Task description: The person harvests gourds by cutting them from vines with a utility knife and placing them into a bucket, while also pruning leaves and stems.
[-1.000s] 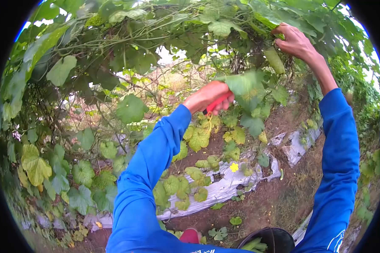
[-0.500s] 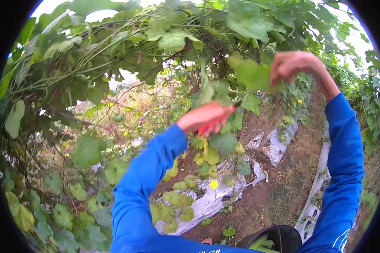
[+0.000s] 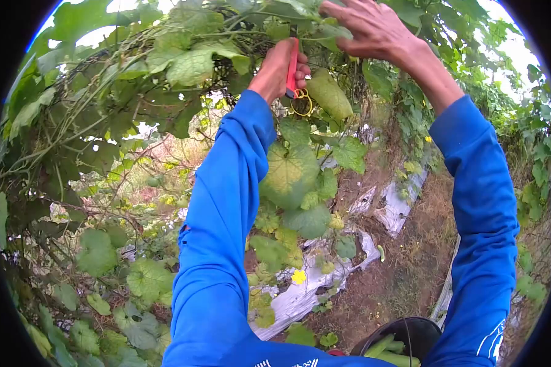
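Observation:
My left hand (image 3: pixel 280 68) is raised into the vines, its fingers wrapped around a red-handled knife (image 3: pixel 292 66). The handle stands nearly upright, and a yellow ring (image 3: pixel 301 103) dangles from its lower end. Leaves and stems crowd the upper end of the tool. To the right and slightly higher, my right hand (image 3: pixel 373 30) reaches into the foliage with its fingers spread and extended. A pale green, yellowish leaf (image 3: pixel 329 95) hangs just below and between both hands. Larger mottled leaves (image 3: pixel 289 174) droop under my left hand.
At my waist stands a black bucket (image 3: pixel 428 335) with long green vegetables (image 3: pixel 386 350) in it. Torn pale plastic sheeting (image 3: pixel 297 300) lies on brown soil. A yellow flower (image 3: pixel 299 277) shows among low leaves. Tangled vines (image 3: pixel 73 122) form a wall to the left and overhead.
My left hand has risen with the red-handled knife, which has turned from nearly level to upright. My right hand has moved up and left, and its curled fingers have spread.

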`<move>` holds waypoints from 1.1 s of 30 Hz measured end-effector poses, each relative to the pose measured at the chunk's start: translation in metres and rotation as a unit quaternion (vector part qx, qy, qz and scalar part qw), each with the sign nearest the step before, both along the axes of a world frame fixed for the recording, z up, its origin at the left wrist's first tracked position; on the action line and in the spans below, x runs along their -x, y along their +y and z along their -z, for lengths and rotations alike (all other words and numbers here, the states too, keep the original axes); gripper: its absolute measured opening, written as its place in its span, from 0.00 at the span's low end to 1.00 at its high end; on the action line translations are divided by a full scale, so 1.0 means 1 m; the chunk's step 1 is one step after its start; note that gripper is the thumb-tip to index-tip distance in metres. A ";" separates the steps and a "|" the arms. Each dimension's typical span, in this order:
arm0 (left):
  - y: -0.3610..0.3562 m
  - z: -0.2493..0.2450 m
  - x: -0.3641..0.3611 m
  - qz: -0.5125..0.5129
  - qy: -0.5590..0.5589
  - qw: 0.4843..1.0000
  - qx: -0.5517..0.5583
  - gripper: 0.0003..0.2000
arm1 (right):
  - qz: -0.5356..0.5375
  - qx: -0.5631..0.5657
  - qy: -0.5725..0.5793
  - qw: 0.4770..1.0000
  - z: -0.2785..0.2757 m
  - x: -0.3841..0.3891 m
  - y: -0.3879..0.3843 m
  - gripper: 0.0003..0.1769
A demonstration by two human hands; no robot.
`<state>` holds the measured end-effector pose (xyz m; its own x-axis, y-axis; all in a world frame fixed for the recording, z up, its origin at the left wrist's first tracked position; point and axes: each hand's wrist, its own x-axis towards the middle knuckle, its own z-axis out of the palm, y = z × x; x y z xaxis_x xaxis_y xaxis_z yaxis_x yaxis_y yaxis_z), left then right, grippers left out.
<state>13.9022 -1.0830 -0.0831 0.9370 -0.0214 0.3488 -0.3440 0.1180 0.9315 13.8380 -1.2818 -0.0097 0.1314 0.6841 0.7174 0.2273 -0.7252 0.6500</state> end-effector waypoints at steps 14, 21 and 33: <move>-0.046 0.069 0.022 -0.029 0.018 0.993 -0.109 0.24 | 0.062 -0.101 -0.075 0.990 0.006 -0.142 -0.117 0.39; -0.102 0.088 0.000 -0.051 0.087 0.992 -0.080 0.23 | -0.097 -0.118 0.121 0.981 0.006 -0.191 -0.087 0.18; -0.172 -0.004 -0.154 -0.021 0.096 0.992 0.082 0.19 | -0.196 -0.141 0.220 0.945 0.000 -0.212 -0.181 0.19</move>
